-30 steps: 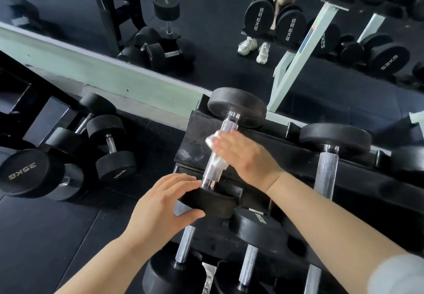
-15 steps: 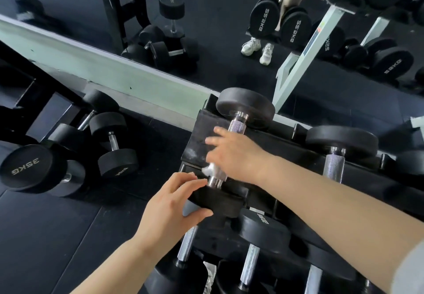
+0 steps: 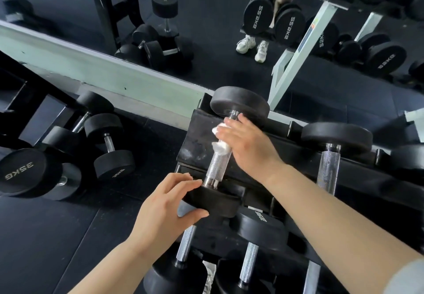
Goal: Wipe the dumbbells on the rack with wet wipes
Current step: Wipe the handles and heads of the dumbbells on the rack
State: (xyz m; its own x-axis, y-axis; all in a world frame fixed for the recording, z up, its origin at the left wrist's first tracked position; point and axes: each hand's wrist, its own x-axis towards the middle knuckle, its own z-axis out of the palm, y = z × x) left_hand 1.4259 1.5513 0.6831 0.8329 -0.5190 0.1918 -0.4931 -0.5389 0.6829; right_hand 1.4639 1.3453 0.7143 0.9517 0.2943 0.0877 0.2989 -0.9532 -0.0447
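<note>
A black dumbbell with a knurled steel handle [image 3: 216, 167] lies on the top tier of the black rack [image 3: 197, 142]. My right hand [image 3: 247, 142] wraps a white wet wipe [image 3: 221, 148] around the far part of that handle, just below the far head [image 3: 239, 104]. My left hand [image 3: 165, 211] grips the near head [image 3: 213, 199] of the same dumbbell, thumb under its rim and fingers over the top. Most of the wipe is hidden under my right palm.
A second dumbbell [image 3: 330, 165] lies on the rack to the right, and more sit on the lower tier [image 3: 249, 257]. Loose dumbbells [image 3: 110, 149] and a 35 kg one [image 3: 25, 172] lie on the floor at left. A mirror behind reflects legs [image 3: 252, 45].
My right hand slid the wipe down toward the near end of the handle, then back up to the far end. My left hand kept its grip on the near head.
</note>
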